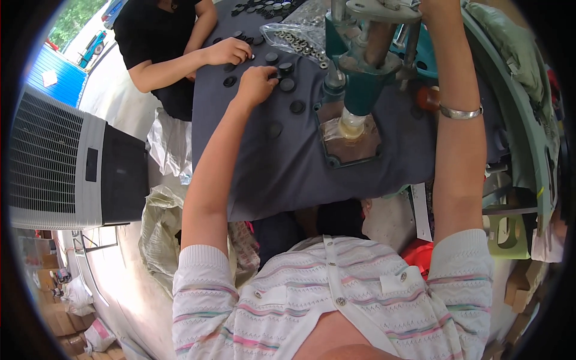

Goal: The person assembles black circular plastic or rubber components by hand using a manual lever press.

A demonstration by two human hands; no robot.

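My left hand (258, 85) is over the cloth-covered table, its fingers closed in a pinch on a black round cap (276, 77). Beside it lie other loose caps, such as a flat black one (287, 84) and a taller one (285, 68). To the right stands a green bench press (362, 90), its pale round tip (352, 123) down at a square base plate (363, 150). My right hand (441, 7) is raised at the press's upper right; its fingers are cut off by the frame edge. A metal bracelet (461, 112) circles that forearm.
A co-worker's hand (231, 51) reaches among caps at the table's left. A clear plastic bag (273, 31) holds several small metal rings. Behind the press is a teal basket (427, 57). An orange-red knob (428, 98) sits by my right forearm. A large air cooler (123, 174) stands left.
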